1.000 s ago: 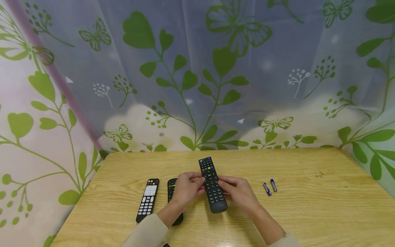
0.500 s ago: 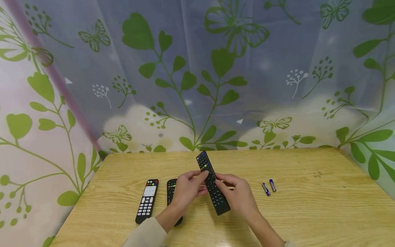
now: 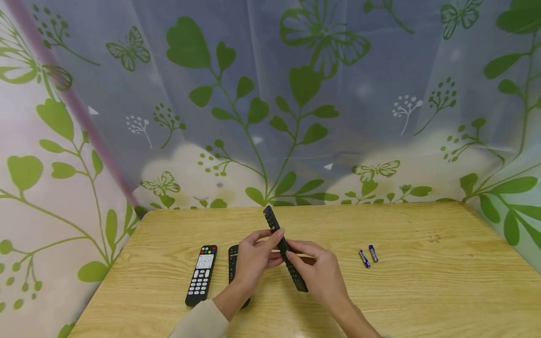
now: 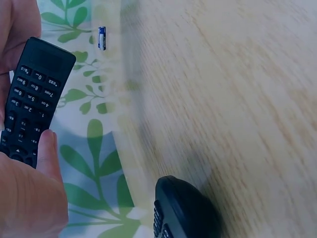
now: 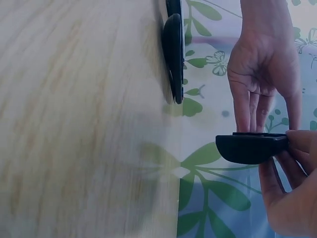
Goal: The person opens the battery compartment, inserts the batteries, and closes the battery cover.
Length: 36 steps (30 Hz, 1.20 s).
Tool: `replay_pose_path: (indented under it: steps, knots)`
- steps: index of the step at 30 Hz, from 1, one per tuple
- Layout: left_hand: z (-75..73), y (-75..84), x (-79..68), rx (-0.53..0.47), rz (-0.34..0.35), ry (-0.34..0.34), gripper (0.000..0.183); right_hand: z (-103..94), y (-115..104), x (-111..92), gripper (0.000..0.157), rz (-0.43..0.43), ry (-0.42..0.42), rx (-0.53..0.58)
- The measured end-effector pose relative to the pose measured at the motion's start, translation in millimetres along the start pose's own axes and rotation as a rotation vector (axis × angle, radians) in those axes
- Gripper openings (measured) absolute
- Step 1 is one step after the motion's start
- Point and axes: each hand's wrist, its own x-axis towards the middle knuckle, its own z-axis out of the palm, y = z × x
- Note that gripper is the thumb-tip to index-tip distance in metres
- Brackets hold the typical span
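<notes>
Both hands hold a black remote control (image 3: 297, 278) above the table. My left hand (image 3: 253, 263) grips its left side near the middle, with the thumb (image 4: 48, 148) on the button face. My right hand (image 3: 323, 272) pinches the right edge a little lower, its thumb on top and fingers beneath. In the head view the remote is turned nearly edge-on, its far end pointing up and left. Its number keys show in the left wrist view, and the right wrist view looks at its rounded end. The remote's back is hidden from the head view.
On the wooden table (image 3: 422, 291), left of the hands, lie a black remote with white buttons (image 3: 201, 277) and another black remote (image 3: 233, 264), partly covered by the left hand. Two small blue-and-silver batteries (image 3: 364, 258) lie to the right. A leaf-patterned curtain (image 3: 228, 117) hangs behind.
The held remote has rolled from face-up to nearly edge-on, and its far end has swung left. Both hands turned with it and kept their grip. The batteries and other remotes stayed in place.
</notes>
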Motion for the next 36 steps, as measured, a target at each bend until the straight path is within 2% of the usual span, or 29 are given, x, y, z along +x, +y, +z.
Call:
replay_pose_path:
  steps: [6,12,16,23,29,36]
  knots:
    - [0.7,-1.1,-3.5,-0.005,0.013,0.0,0.063,2.4,0.9,-1.3,0.023,-0.021,0.019,-0.018]
    - [-0.4,-3.6,-4.1,-0.027,0.014,-0.02,0.056,2.1,1.6,-4.0,0.02,0.02,0.002,-0.019]
    - [-3.5,-5.4,-3.7,-0.062,0.023,-0.051,0.05,-2.1,-0.3,-5.8,0.017,0.036,0.001,-0.025]
    - [-10.4,-7.5,-1.8,-0.173,0.008,-0.094,0.046,-12.6,-0.9,-8.5,0.011,-0.015,0.017,-0.131]
    - [-14.0,-8.1,-1.0,-0.248,-0.032,-0.114,0.049,-18.4,-0.2,-13.5,0.012,0.0,-0.06,-0.139]
    - [-15.0,-9.8,-1.9,-0.267,-0.025,-0.162,0.052,-17.0,1.6,-19.8,0.03,-0.058,-0.21,-0.143]
